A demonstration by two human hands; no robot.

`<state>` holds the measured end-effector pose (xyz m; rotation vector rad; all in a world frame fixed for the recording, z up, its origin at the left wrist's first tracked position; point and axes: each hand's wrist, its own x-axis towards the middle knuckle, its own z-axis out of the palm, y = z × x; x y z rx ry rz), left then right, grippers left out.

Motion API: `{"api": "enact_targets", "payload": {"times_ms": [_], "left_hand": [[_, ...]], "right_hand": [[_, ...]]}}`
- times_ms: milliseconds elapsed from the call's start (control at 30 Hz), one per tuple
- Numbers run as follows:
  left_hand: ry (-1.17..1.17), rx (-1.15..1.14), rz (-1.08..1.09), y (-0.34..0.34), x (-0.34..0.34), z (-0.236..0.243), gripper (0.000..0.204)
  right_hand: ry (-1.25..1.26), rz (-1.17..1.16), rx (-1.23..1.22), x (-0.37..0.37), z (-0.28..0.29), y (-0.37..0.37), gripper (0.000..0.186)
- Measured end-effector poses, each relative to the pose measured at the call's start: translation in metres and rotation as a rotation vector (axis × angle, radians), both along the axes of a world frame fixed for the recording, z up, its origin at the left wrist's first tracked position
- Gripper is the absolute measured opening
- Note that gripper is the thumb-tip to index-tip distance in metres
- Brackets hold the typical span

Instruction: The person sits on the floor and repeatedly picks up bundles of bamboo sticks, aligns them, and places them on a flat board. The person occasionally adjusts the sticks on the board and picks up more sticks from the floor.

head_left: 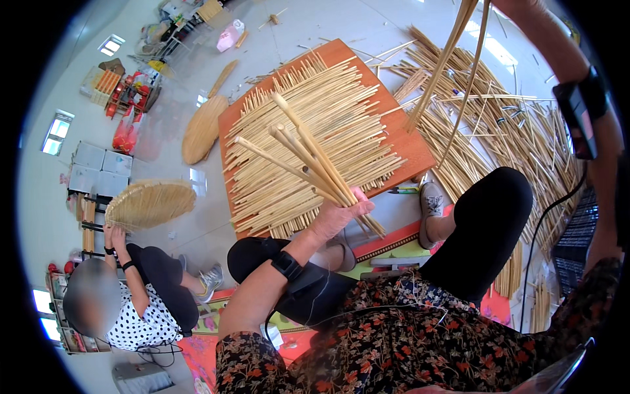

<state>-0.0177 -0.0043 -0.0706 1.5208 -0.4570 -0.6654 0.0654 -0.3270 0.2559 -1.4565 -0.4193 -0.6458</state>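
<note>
My left hand (338, 215) is closed round the lower part of a small bunch of thick pale plant stalks (314, 154). Their cut ends fan out over a reddish-brown wooden board (410, 150). Across that board lies a layer of thin straw-coloured stalks (308, 118), side by side. My right hand (520, 8) is raised at the top right, its fingers mostly cut off by the picture's edge. Several long stalks (448, 56) slant down from it past the board's right corner.
Loose stalks (485, 111) are heaped on the floor at right. A round woven piece with a handle (205, 128) lies left of the board. Farther left, a seated co-worker (144, 302) holds another round woven piece (151, 203). A black cable (535, 243) hangs near my right knee.
</note>
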Motion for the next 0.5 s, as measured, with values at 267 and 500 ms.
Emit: {"api": "enact_targets", "payload": {"times_ms": [267, 500], "left_hand": [[0.006, 0.027, 0.018, 0.011, -0.005, -0.007, 0.014], [-0.125, -0.046, 0.194, 0.019, -0.01, -0.005, 0.023]], "right_hand": [[0.256, 0.026, 0.001, -0.001, -0.089, 0.023, 0.029], [0.192, -0.002, -0.076, 0.004, -0.074, 0.032, 0.032]]}}
